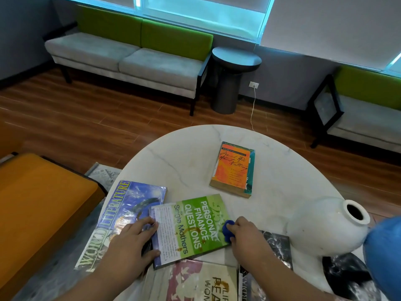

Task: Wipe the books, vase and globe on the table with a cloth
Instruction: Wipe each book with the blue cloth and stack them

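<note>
round marble table (184, 157) bears scattered books (233, 168), a white vase (325, 229), perhaps a globe (385, 255).

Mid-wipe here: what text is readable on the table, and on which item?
"WORLD LITERATURE": large blue book.
"PERSONAL FINANCE QUESTIONS for Single Mothers": green book.
Orange book: script too blurred.
Pink-and-cream book, black marbled book: titles cut off.
Blue cloth: none.

Setting: lounge or waiting area (whether of an office or a library cannot be told). Evidence: grey-and-green bench (130, 59), matching second bench (366, 114), dark pedestal side table (230, 83), wood-plank floor (86, 118), round marble-look table (184, 159).
</note>
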A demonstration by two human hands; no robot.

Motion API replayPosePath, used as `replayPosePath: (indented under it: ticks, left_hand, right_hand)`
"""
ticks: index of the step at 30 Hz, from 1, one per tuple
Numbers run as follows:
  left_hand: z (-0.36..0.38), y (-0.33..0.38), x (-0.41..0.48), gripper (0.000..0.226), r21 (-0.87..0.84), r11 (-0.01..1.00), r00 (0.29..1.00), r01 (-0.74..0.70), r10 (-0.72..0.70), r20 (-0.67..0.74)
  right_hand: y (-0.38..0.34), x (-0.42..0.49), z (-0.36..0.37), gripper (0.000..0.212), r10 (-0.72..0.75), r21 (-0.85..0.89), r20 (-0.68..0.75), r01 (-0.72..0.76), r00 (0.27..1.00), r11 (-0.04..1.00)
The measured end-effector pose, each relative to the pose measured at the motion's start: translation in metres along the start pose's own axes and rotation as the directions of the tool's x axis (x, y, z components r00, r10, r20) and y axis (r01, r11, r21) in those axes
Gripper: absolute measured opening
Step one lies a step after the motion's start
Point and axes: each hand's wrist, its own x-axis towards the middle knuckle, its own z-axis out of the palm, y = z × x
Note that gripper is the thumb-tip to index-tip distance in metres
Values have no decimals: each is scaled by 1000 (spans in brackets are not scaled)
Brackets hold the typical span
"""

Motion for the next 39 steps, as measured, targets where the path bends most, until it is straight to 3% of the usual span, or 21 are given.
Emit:
replayPosePath:
  ticks: [4,15,19,23,25,28,32,36,39]
  left_hand:
    - [1,-2,-1,68,-1,1000,1000,12,-12,12]
    - [-2,-6,1,65,12,1000,1000,8,-8,12]
    - [-1,-4,0,65,4,1000,1000,7,-7,28]
    - [-3,-2,-1,66,13,1000,999,2,-3,51]
    - [-5,-2,-1,66,9,1000,998,15,-15,65]
    - [-7,0,0,66,3,1000,996,28,-28,81]
    - [-6,-1,0,68,1,999,995,52,-52,84]
    - [-5,-2,0,72,-19,998,993,63,-61,100]
    - [-5,-3,1,73,-22,997,993,70,-68,98]
  right_hand:
    - [-5,-2,0,33,-58,13,43,57,997,998]
    - [4,26,-5,43,-33,-48,9,33,999,998]
    - [7,29,-1,45,-113,-21,74,114,991,993]
    - [11,36,-2,47,-11,-33,66,13,998,999]
    - [6,41,-2,49,-42,-43,85,46,995,998]
    - [12,44,-2,40,-98,18,77,97,992,995]
    - [12,52,-9,41,-34,6,49,34,998,999]
    - [10,56,-3,37,-169,-1,104,170,980,985]
    - [11,62,-7,30,-75,38,68,73,995,997]
